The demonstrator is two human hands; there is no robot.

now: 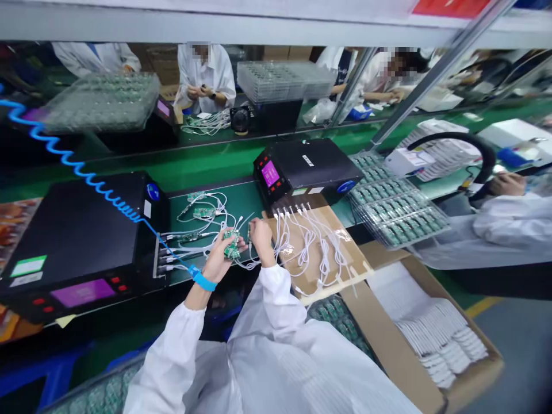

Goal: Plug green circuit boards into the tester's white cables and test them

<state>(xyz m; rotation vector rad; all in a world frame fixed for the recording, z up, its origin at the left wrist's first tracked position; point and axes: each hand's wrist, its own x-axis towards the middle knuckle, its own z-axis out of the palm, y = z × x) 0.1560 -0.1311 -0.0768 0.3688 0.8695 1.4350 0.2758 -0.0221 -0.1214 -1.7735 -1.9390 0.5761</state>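
Observation:
Green circuit boards [232, 246], more than one by their look, lie in the fingers of my left hand [219, 257], which is closed around them. A blue wrist strap [202, 279] with a coiled blue cord [92, 183] is on that wrist. Just to the right, my right hand [261, 237] is pinched closed over a small thing at its fingertips, too small to make out. White cables [248, 264] run beneath both hands. Behind the left hand, other circuit boards [203, 213] rest on the green bench top, joined to white cables.
Black testers with pink screens stand left [90, 230] and centre [310, 167]. Cables hang over a cardboard sheet [319, 224]. Right are stacked clear trays of boards [401, 207] and a carton [474, 374] of white packets. Co-workers in white coats sit opposite and at right.

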